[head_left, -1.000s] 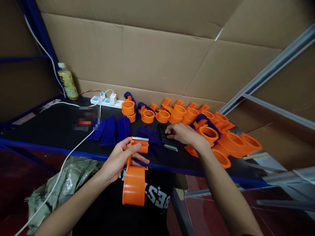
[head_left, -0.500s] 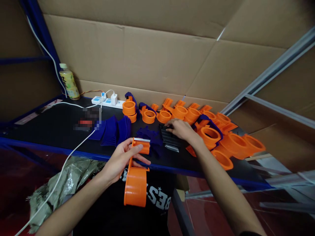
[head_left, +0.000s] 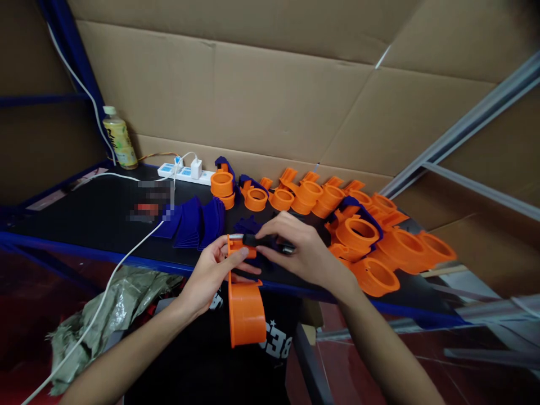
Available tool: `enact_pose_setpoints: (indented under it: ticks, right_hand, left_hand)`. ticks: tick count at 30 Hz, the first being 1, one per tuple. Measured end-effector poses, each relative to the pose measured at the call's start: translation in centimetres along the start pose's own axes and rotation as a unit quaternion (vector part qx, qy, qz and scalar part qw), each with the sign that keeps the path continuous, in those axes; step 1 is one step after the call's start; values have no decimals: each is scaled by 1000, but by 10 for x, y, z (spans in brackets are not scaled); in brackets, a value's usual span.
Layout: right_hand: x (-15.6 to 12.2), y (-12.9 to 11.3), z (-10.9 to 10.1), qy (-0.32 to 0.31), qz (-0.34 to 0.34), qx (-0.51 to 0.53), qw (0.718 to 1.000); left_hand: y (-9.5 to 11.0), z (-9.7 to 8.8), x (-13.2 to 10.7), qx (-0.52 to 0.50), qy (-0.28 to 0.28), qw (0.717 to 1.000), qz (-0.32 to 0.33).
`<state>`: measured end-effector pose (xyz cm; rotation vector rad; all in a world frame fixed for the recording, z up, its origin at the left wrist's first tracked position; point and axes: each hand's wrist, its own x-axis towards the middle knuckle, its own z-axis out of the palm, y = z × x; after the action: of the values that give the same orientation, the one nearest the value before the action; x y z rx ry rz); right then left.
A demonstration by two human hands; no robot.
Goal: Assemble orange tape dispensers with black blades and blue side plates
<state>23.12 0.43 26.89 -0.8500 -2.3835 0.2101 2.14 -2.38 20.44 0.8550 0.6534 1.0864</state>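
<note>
My left hand (head_left: 214, 269) grips an orange tape dispenser (head_left: 248, 315) by its upper end, with the round hub hanging down over my lap. A toothed metal blade sits along the dispenser's top edge. Between the fingertips of my right hand (head_left: 295, 247) is a small black strip (head_left: 250, 240), held against the blade end of the dispenser. My right hand covers most of the black strips lying on the table. Small dark blue parts (head_left: 248, 225) lie just behind the two hands.
Orange tape dispensers (head_left: 307, 194), some with blue parts, stand along the back and right of the black table (head_left: 105, 208). Stacked blue plates (head_left: 189, 224), a white power strip (head_left: 185, 173) and a bottle (head_left: 120, 138) are on the left. A white cable (head_left: 113, 275) crosses the front edge.
My right hand has come from the black strips on the table to the dispenser, bringing one strip to its blade. The dispenser's hub has swung slightly right.
</note>
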Motion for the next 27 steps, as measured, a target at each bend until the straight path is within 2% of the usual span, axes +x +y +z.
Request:
enact_pose_setpoints:
  ticks: [2,6,8,14,17,20,24,27]
  right_hand:
    - [0,-9,12,19,-2,-13,1000]
    - [-4,-19,36,109,24,-34,993]
    - [-8,-24,44,135,25,-45,989]
    - [-17,-33,50,124,-32,-104,986]
    - [-20,-35,52,109,-72,-78,988]
    - [-24,-37,53,110,-70,-45,990]
    - [-24,-22,43,109,-33,-4,994]
    - [-18,11,30,98,53,-53,992]
  left_hand:
    - [-1,1,0,4,-6,1000,1]
    - [-2,2,0,18,-15,1000,15]
    - [-3,2,-1,28,-15,999,24]
    - [-3,0,-2,43,7,999,21]
    - [-2,-2,-3,46,10,999,7]
    - [-1,-3,-4,56,23,998,17]
    - [7,-6,-5,24,61,997,37]
    - [16,-9,-6,-16,85,995,40]
